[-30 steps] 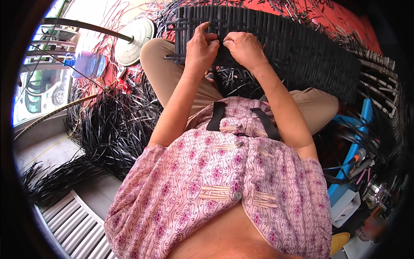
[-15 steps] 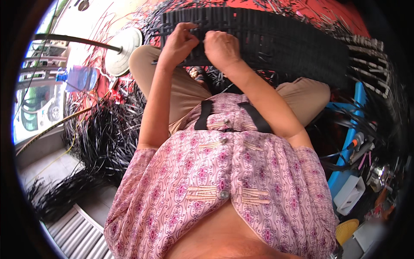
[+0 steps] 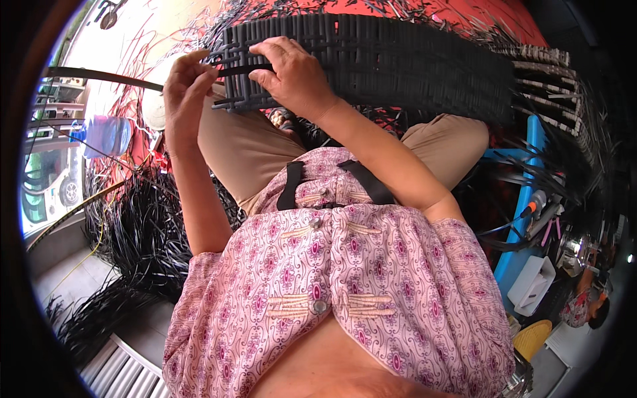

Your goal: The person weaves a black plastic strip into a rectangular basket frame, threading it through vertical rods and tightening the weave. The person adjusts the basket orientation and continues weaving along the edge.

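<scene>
A long black woven panel (image 3: 411, 63) of flat strips lies across in front of my knees, with a looser, open weave at its left end. My left hand (image 3: 187, 89) is off that end, thumb and fingers closed on a flat black strip (image 3: 240, 69). The strip runs rightward over the panel to my right hand (image 3: 295, 74). That hand rests over the panel's left part, thumb and forefinger spread apart, and the strip passes between them toward the palm. Its other fingers are partly hidden.
A big heap of loose black strips (image 3: 142, 232) lies at my left. Near it are a blue water bottle (image 3: 109, 137) and a slatted rack (image 3: 123, 368). At my right stand a blue frame (image 3: 524, 219), a white plastic container (image 3: 533, 285) and a bundled strip frame (image 3: 551, 86).
My left hand has moved left and away from my right, drawing a black strip out between them. The right hand has shifted left, its thumb and forefinger now spread.
</scene>
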Demonstrator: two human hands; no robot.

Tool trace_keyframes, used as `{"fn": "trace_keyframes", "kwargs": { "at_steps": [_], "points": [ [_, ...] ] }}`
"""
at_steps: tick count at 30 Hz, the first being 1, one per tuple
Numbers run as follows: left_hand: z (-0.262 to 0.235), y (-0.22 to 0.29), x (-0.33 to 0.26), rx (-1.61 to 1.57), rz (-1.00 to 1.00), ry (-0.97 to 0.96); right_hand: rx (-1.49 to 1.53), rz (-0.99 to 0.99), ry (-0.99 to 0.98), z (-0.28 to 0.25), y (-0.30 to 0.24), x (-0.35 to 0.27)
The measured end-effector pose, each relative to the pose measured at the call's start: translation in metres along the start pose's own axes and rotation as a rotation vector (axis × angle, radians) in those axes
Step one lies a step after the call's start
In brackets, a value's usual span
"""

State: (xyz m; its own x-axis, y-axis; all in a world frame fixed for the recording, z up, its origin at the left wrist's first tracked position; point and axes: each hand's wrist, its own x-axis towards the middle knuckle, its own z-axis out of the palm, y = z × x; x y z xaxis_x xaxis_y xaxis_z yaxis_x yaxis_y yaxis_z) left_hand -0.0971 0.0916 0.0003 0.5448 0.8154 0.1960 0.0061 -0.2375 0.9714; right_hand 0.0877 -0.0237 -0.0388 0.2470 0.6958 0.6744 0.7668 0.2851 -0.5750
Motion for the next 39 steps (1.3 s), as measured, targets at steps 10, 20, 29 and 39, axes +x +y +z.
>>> {"fn": "trace_keyframes", "kwargs": {
  "at_steps": [10,20,29,39],
  "points": [
    [0.042,0.012,0.009,-0.097,0.019,0.045,0.612,0.367,-0.248,-0.023,0.038,0.013],
    [0.065,-0.06,0.008,0.706,-0.023,0.116,0.818,0.632,-0.053,-0.022,0.059,0.002],
    [0.087,-0.054,0.006,0.883,0.004,0.16,0.482,0.588,-0.151,-0.013,0.049,0.0],
    [0.074,-0.063,0.009,0.595,-0.063,0.18,-0.231,0.35,-0.292,0.005,0.042,0.002]
  ]
}}
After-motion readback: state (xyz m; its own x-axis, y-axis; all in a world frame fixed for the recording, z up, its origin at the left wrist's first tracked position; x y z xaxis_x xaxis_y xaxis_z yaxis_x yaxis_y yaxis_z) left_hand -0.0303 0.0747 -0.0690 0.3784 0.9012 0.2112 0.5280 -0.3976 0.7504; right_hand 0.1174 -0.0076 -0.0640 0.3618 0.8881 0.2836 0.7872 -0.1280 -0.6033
